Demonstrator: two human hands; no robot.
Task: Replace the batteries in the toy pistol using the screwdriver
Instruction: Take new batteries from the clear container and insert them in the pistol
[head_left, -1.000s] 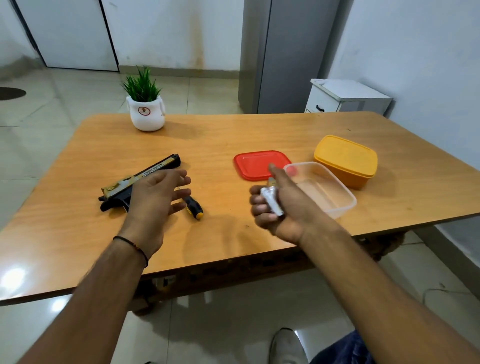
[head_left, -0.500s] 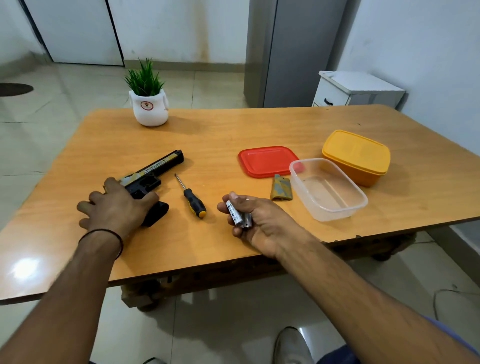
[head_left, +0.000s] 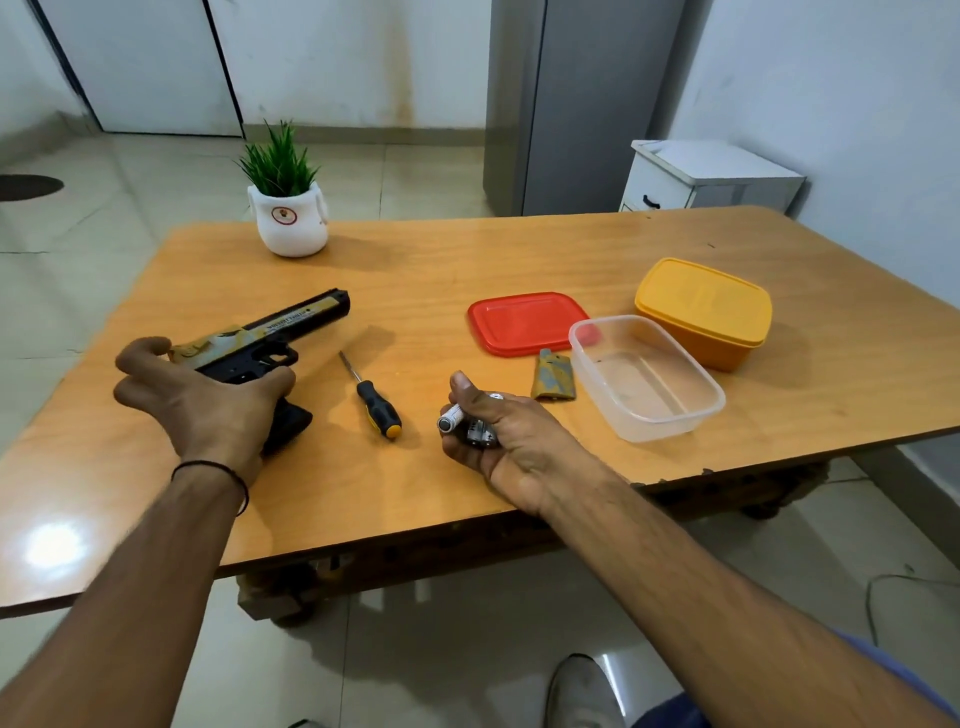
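At the left of the frame, on the wooden table (head_left: 467, 249), the toy pistol (head_left: 291, 325) lies on its side with its barrel pointing toward the upper middle, and the left hand (head_left: 208, 410) is clamped over its grip. Its fingers (head_left: 143, 351) are well curled, hooked over the rear of the gun, while the thumb reaches along the near side by the trigger guard. Right of centre the right hand (head_left: 509, 441) lies palm up over the table near its front edge, its fingers closed to a loose cup round the batteries (head_left: 451, 417), thumb pressed on top; one white cell sticks out to the left, and how many more lie under it I cannot tell. The screwdriver (head_left: 378, 405) lies untouched between the two hands. A small camouflage-patterned cover (head_left: 553, 382), which looks like the battery door, rests on the table beside the clear tub (head_left: 644, 379), which looks empty. So the opening up seems done. Whether the cells in hand are the old ones or the fresh ones cannot be read. Left to do, by my judgement: seat good cells in the grip, refit the cover, and drive its screw home with the screwdriver
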